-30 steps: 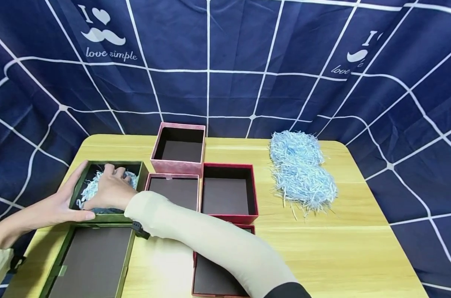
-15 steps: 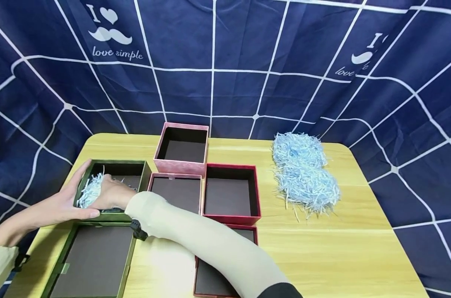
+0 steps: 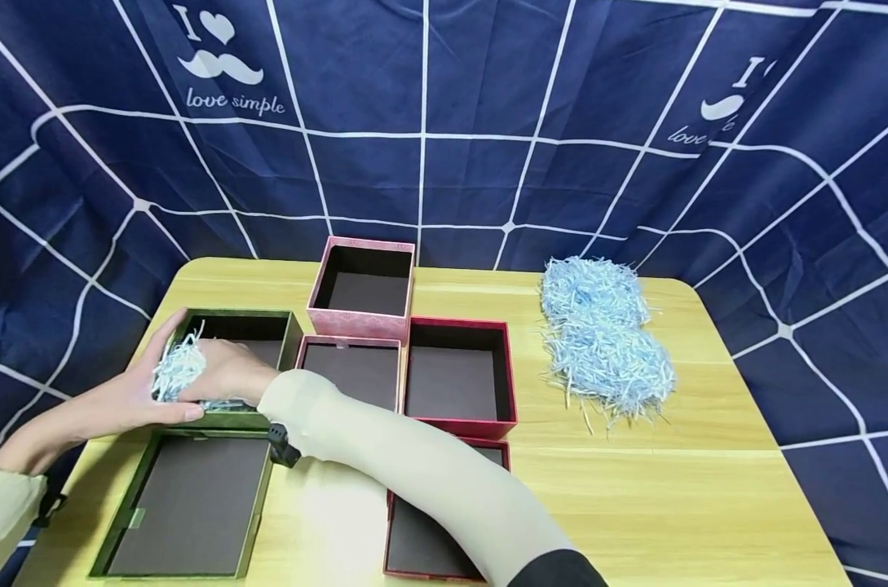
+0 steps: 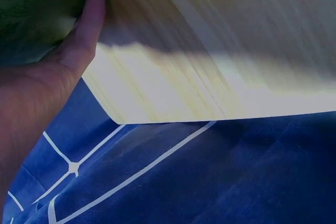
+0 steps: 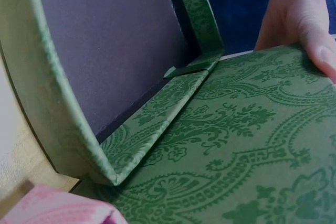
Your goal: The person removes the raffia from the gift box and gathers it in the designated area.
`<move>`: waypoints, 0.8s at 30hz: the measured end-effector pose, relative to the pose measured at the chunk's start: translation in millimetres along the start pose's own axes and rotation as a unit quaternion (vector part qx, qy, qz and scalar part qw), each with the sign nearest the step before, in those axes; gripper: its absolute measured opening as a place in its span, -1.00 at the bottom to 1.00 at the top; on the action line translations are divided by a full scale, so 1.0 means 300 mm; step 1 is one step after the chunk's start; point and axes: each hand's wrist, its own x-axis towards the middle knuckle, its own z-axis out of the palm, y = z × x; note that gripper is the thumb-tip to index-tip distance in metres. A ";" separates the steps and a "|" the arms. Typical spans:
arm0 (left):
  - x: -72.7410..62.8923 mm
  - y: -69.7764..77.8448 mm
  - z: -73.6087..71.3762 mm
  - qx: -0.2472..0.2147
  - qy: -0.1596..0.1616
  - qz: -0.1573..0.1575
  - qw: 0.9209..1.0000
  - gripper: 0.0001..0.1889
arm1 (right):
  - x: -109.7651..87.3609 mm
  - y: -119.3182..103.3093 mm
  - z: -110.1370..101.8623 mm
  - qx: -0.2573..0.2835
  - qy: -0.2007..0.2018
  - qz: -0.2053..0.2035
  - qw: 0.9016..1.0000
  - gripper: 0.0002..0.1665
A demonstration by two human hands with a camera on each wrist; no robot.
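Observation:
At the table's left, my left hand (image 3: 130, 399) holds the left end of a deep green box (image 3: 291, 342), thumb along its front wall and fingers up the left side. The left wrist view shows a finger (image 4: 93, 17) against the green wall. My right hand (image 3: 227, 371) reaches into the box, gathering a bunch of pale blue shredded paper (image 3: 178, 371) at the left end; its fingertips are hidden. More shreds show under the palm. A shallow green lid (image 3: 194, 501), dark inside, lies in front; the right wrist view shows the lid (image 5: 115, 35) beside the box's patterned wall (image 5: 236, 145).
A pink box (image 3: 363, 293) stands at the back, with a shallow pink lid (image 3: 351, 371) before it. Right of them are a red box (image 3: 458, 383) and a red lid (image 3: 429, 538), partly under my right forearm. Two heaps of blue shredded paper (image 3: 608, 359) lie on the right.
My right hand's fingers, spread over the shreds a second ago, have drawn together and moved left, bunching the paper at the box's left end. The left hand keeps its hold.

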 end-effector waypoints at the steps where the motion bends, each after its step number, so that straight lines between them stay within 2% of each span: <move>1: 0.002 0.000 -0.002 -0.001 -0.006 -0.005 1.000 0.44 | -0.010 -0.003 -0.011 0.003 0.003 -0.003 1.000 -0.51; 5: 0.008 -0.003 -0.006 -0.009 -0.022 -0.007 1.000 0.43 | -0.050 -0.019 -0.050 0.008 0.012 0.000 1.000 -0.50; 9: 0.018 -0.012 0.000 0.004 -0.016 0.043 0.999 0.44 | -0.075 -0.033 -0.077 0.017 0.029 0.007 0.999 -0.41; 12: 0.022 -0.011 0.003 0.017 -0.016 0.067 0.998 0.44 | -0.078 -0.029 -0.088 0.013 0.041 0.006 0.999 -0.38; 16: 0.025 -0.002 -0.002 0.007 -0.027 0.050 0.998 0.42 | -0.089 -0.016 -0.116 0.013 0.052 0.000 0.999 -0.24; 19: 0.025 0.000 -0.005 0.003 -0.028 0.034 0.999 0.40 | -0.109 -0.013 -0.145 0.039 0.058 0.015 0.997 -0.15; 22: 0.017 -0.004 -0.009 0.000 -0.022 0.012 1.000 0.38 | -0.130 -0.019 -0.164 0.072 0.062 0.030 0.995 -0.14; 24: 0.010 -0.010 -0.008 -0.005 -0.025 0.012 1.000 0.36 | -0.141 -0.028 -0.174 0.078 0.064 0.028 0.994 -0.14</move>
